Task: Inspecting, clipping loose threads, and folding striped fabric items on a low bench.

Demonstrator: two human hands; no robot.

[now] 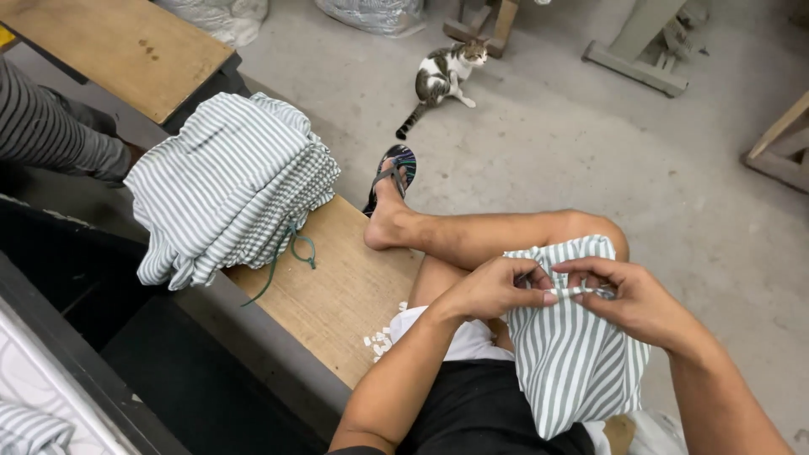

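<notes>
Both the left hand (493, 291) and right hand (636, 302) pinch the striped cloth (573, 362) with closed fingers, right of the folded striped stack (227, 181) on the surface (345, 295).

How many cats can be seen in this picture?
1. The cat sits on the concrete floor at the top, beyond the wooden bench and the sandalled foot. Others may be out of view.

The bench (337, 295) lay bare beside the left hand (489, 291), with small white bits (379, 341) near the hip. Farther left, a striped fabric pile (227, 181) blocked the way; the raised knee (581, 232) hemmed the front.
</notes>
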